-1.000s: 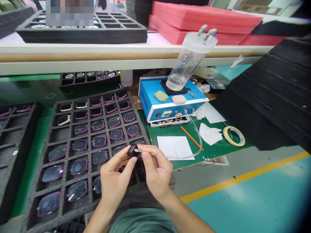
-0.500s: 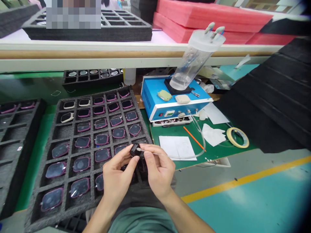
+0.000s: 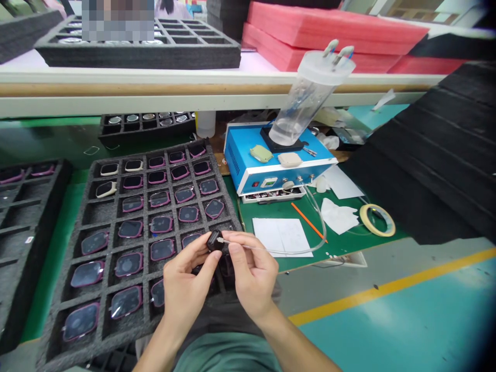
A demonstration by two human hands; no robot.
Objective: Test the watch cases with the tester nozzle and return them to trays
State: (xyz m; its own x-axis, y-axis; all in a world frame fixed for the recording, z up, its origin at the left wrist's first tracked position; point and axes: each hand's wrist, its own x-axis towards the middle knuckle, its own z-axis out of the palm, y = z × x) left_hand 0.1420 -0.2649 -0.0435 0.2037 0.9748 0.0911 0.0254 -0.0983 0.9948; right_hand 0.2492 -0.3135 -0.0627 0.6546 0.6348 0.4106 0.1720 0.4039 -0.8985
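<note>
My left hand (image 3: 189, 276) grips a small black part (image 3: 214, 241) between thumb and fingers, over the near right corner of a grey foam tray (image 3: 104, 211). Pinched in my right hand (image 3: 253, 274) is the thin tip of a clear tube (image 3: 284, 252), its pale end against the black part. The tube curves back to the front of a blue machine (image 3: 248, 155). Purple-framed watch pieces (image 3: 129, 264) and a few cream ones (image 3: 106, 189) sit in the tray's compartments.
A clear cylinder (image 3: 298, 103) stands on the machine. White paper (image 3: 281, 235), an orange stick (image 3: 306, 219) and a tape roll (image 3: 377, 220) lie on the green table. Another dark tray (image 3: 39, 227) is at the left; black sheeting (image 3: 426, 155) hangs at the right.
The whole view has shifted slightly. Both hands keep their hold, with the tube tip still at the black part.
</note>
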